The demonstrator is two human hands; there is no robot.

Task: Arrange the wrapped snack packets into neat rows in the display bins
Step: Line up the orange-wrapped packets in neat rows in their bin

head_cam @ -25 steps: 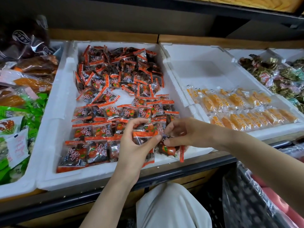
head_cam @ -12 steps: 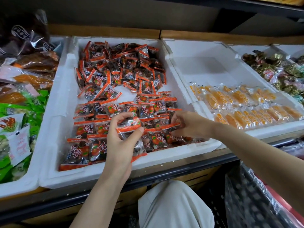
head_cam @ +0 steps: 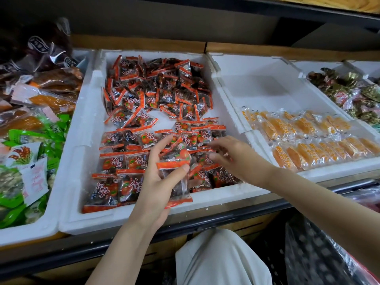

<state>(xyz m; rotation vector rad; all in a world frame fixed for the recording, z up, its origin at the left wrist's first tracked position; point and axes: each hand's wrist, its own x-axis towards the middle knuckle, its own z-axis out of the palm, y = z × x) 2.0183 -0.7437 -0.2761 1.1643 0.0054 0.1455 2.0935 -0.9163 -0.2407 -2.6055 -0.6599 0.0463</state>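
A white foam bin (head_cam: 82, 140) holds red-and-black snack packets. A loose heap (head_cam: 158, 89) fills its far half, and flat rows (head_cam: 123, 161) lie in its near half. My left hand (head_cam: 158, 182) holds a small stack of these packets (head_cam: 176, 182) above the near rows, thumb pressed on top. My right hand (head_cam: 232, 155) hovers over the right end of the rows, blurred, fingers loosely curled, with nothing visibly held.
To the right, a second white bin (head_cam: 257, 83) has rows of orange packets (head_cam: 308, 140) along its near side. Further right are dark-wrapped sweets (head_cam: 349, 95). On the left lie green and brown bags (head_cam: 26, 140). A dark shelf hangs overhead.
My right hand has let go of the packets at the row's right end and lifted slightly. My left hand still holds its stack, shifted a little right.
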